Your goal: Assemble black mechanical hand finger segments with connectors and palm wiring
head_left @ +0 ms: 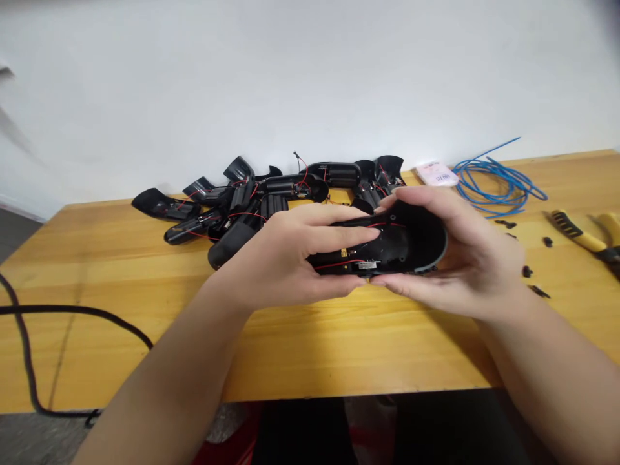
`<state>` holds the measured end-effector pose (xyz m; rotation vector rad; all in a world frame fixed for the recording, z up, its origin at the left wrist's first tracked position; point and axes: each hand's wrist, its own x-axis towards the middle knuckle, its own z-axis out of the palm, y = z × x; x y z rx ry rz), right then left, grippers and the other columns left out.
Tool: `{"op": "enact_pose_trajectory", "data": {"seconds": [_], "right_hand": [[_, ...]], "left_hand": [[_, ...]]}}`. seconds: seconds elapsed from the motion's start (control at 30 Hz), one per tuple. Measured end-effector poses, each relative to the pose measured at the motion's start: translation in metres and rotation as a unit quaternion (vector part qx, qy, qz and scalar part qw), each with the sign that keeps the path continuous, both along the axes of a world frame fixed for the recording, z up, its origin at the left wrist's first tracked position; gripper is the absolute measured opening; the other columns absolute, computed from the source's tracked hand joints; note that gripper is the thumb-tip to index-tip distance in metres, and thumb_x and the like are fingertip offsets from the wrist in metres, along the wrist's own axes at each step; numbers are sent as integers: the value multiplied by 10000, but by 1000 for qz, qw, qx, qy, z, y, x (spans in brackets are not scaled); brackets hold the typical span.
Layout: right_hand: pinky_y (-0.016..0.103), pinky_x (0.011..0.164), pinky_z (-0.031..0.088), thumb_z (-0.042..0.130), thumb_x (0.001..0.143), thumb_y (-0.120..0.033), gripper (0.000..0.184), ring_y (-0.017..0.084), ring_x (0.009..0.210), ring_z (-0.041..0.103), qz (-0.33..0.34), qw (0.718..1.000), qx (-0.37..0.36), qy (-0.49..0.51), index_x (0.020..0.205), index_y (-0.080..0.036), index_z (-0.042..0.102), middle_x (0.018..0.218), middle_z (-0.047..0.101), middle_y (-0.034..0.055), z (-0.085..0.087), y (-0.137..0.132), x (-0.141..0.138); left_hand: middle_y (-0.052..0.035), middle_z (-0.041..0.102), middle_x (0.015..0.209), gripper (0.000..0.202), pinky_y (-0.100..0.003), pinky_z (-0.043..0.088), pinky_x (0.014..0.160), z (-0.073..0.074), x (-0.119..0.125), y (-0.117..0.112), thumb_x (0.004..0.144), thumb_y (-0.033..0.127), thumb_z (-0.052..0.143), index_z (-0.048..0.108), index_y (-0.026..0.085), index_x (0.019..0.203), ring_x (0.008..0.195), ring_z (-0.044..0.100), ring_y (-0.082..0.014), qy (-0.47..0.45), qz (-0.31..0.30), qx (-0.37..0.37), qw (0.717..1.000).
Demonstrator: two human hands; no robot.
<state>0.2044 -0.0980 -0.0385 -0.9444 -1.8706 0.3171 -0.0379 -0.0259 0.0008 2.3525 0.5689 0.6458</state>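
Note:
Between my two hands, above the wooden table (pixel 310 361), is a black plastic housing (pixel 421 239) with its hollow side toward me. A red wire and a small silver part (pixel 367 265) show inside it. My left hand (pixel 310 252) grips the left end, with a finger reaching into the hollow and the thumb along the lower edge. Around the rounded right end curls my right hand (pixel 475 258), fingers over the top and thumb at the bottom edge. My left hand covers much of the left part of the housing.
Several similar black housings (pixel 232 239) with red wires lie piled at the back. Toward the right are a white packet (pixel 436 173), a coil of blue cable (pixel 498 187), small black pieces (pixel 547 241) and yellow-handled pliers (pixel 581 236). A black cord (pixel 82 310) crosses the left side.

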Motion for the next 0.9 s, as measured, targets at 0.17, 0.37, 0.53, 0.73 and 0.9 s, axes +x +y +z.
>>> {"op": "enact_pose_trajectory", "data": {"seconds": [0.17,0.37,0.53,0.73,0.9], "right_hand": [[528,1180,492,893,787,-319,885,340,1346,585,18,999,-46,3,1531,-396,419,1479,568,62,-7,0,-2],[579,1201,431,832,810,-328,908,339,1328,551,-1,997,28,67,1565,-400,332,1421,500,98,-21,2,-18],[621,1114,492,799,817,-385,884,352,1255,574,-19,991,80,104,1565,-341,330,1359,521,115,-30,2,-34],[631,1121,493,763,819,-278,870,362,1310,551,-21,990,50,127,1567,-305,319,1417,484,145,-31,1,-38],[600,1201,448,830,797,-253,990,363,1386,504,30,996,63,61,1623,-310,287,1474,473,131,-24,8,-18]], "left_hand": [[-64,651,1468,431,-361,482,1175,-2,0,2,892,369,788,733,311,1315,1314,646,-242,-26,-17,30,999],[-104,741,1300,590,-316,536,1027,-2,-2,-4,882,481,779,656,253,1412,1112,725,-236,5,26,77,997],[-65,783,1157,559,-335,583,868,-12,-3,0,819,456,829,669,280,1324,940,746,-221,-86,-5,152,985],[-66,768,1259,466,-357,608,904,-17,-1,4,833,391,805,676,279,1267,1040,762,-232,-112,-13,187,976],[-91,697,1404,810,-380,592,999,-17,2,4,838,431,805,452,284,1553,1183,724,-272,-103,-4,174,979]]}}
